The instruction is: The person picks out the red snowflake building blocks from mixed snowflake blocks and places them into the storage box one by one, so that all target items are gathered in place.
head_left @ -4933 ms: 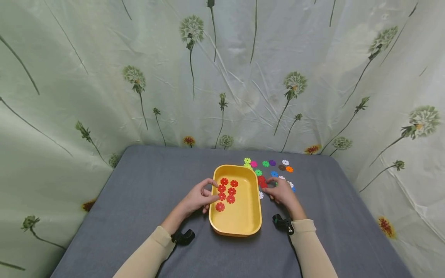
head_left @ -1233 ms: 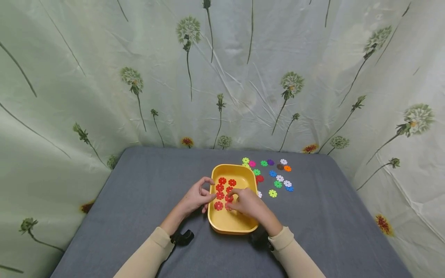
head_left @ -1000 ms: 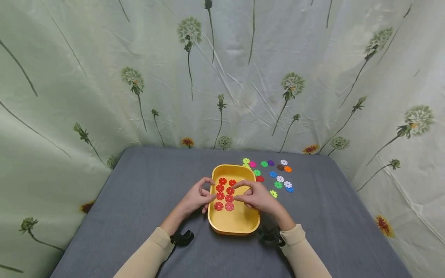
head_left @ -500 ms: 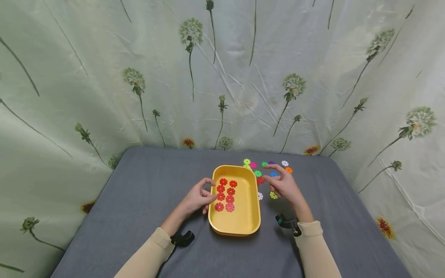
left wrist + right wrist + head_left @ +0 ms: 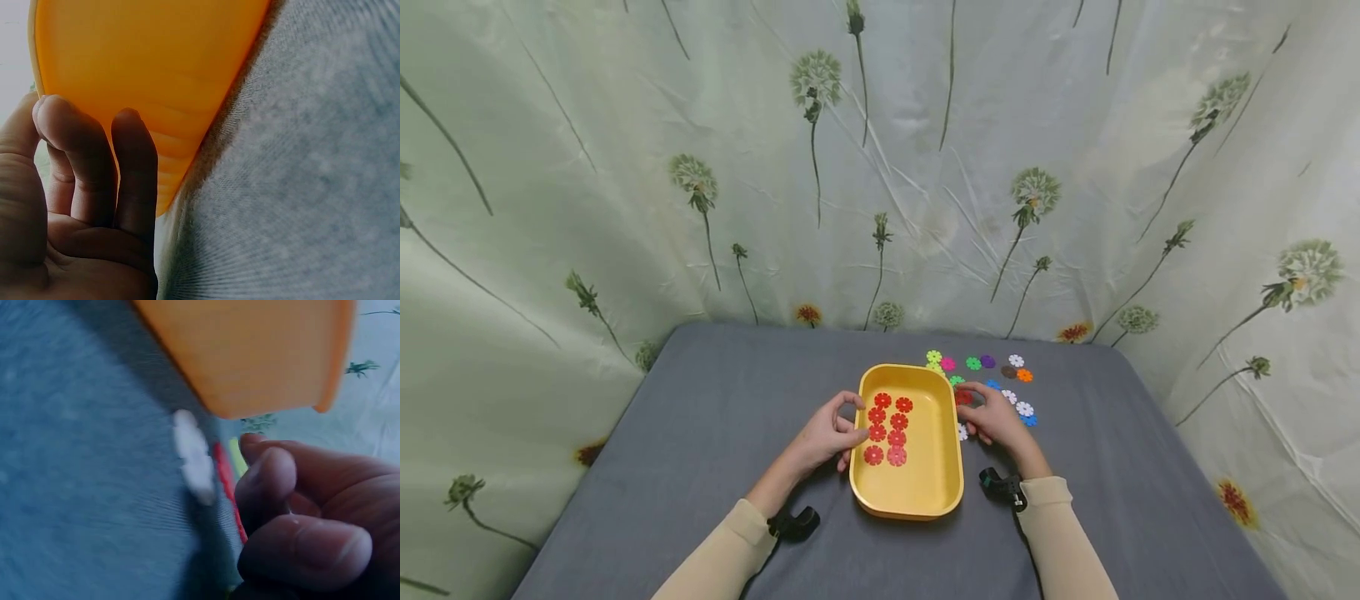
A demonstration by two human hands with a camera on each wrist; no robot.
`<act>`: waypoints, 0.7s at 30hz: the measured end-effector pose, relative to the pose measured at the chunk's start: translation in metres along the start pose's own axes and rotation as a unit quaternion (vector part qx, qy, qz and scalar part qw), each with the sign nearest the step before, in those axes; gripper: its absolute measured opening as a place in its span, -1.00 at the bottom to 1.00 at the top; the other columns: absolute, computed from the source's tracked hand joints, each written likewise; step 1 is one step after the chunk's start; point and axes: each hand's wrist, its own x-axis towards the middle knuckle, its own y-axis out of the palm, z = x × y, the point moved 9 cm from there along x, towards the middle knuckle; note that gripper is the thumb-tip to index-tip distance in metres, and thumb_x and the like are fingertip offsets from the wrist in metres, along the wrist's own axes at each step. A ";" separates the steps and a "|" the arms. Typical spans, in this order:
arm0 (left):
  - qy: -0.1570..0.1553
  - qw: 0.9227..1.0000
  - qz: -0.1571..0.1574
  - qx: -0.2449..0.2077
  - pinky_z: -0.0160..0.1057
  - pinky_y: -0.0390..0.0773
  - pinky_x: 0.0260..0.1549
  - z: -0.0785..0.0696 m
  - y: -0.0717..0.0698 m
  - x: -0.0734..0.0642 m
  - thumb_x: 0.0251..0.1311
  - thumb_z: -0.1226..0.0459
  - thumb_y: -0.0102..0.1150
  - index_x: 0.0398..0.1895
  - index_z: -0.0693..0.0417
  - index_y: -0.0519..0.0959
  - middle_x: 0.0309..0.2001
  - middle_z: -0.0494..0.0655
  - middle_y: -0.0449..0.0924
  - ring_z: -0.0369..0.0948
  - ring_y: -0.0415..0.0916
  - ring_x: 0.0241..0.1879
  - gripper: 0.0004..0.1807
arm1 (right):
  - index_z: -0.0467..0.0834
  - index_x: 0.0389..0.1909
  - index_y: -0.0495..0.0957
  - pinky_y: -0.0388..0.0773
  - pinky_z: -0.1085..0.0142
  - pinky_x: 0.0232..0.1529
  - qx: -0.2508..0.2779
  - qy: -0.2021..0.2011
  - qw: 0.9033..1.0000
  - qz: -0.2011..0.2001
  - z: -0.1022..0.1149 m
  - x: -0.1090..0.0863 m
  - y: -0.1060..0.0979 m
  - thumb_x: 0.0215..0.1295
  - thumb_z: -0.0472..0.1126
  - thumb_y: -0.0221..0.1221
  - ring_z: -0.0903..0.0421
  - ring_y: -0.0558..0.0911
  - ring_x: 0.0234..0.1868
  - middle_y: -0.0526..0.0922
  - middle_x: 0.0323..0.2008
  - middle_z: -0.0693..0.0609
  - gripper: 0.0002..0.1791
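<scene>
My left hand (image 5: 823,435) holds the left rim of a yellow plastic tray (image 5: 917,492). In the left wrist view its fingers (image 5: 134,162) lie curled along the tray's outer wall. Inside the tray, several red snowflake discs (image 5: 877,414) lie in two columns; the lowest on the right is a pinkish-red disc (image 5: 897,456). Just right of the tray, my right hand (image 5: 1000,421) has thumb and index apart around a red disc (image 5: 964,398) on the table. A white disc (image 5: 194,456) lies close by in the right wrist view.
Loose discs of several colours lie beyond the right hand, among them a yellow-green disc (image 5: 933,357), a purple disc (image 5: 988,362), an orange disc (image 5: 1024,376) and a blue disc (image 5: 1028,421). A grey cloth (image 5: 737,375) covers the table; a flowered curtain (image 5: 925,208) hangs behind.
The right hand reached into the tray, left the pinkish-red disc in the right column, then withdrew rightward to the red disc outside. The left hand stayed at the rim.
</scene>
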 end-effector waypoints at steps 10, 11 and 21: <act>-0.003 1.000 0.004 -0.007 -0.30 0.56 -0.67 0.002 0.000 0.000 0.39 0.34 0.32 0.26 0.13 0.27 -0.63 -0.16 0.60 -0.25 0.46 -0.76 -0.48 | -0.12 0.39 0.56 0.38 0.34 -0.71 -0.074 -0.014 0.997 -0.025 0.004 0.001 0.006 0.41 -0.07 0.35 0.19 0.36 -0.82 0.53 -0.75 0.04 -0.43; -0.003 1.000 0.003 -0.007 -0.30 0.56 -0.68 0.002 0.000 0.000 0.39 0.34 0.32 0.26 0.12 0.27 -0.63 -0.16 0.59 -0.25 0.46 -0.76 -0.49 | -0.13 0.38 0.57 0.39 0.35 -0.71 -0.080 -0.017 0.996 -0.027 0.005 0.001 0.007 0.41 -0.07 0.34 0.19 0.36 -0.82 0.52 -0.75 0.05 -0.44; -0.007 1.000 -0.004 -0.003 -0.31 0.56 -0.67 0.002 0.000 0.000 0.39 0.32 0.33 0.25 0.10 0.29 -0.63 -0.17 0.59 -0.25 0.45 -0.76 -0.49 | -0.13 0.30 0.64 0.37 0.35 -0.71 -0.096 -0.015 0.995 -0.036 0.007 0.003 0.006 0.41 -0.07 0.35 0.20 0.35 -0.83 0.51 -0.77 0.07 -0.51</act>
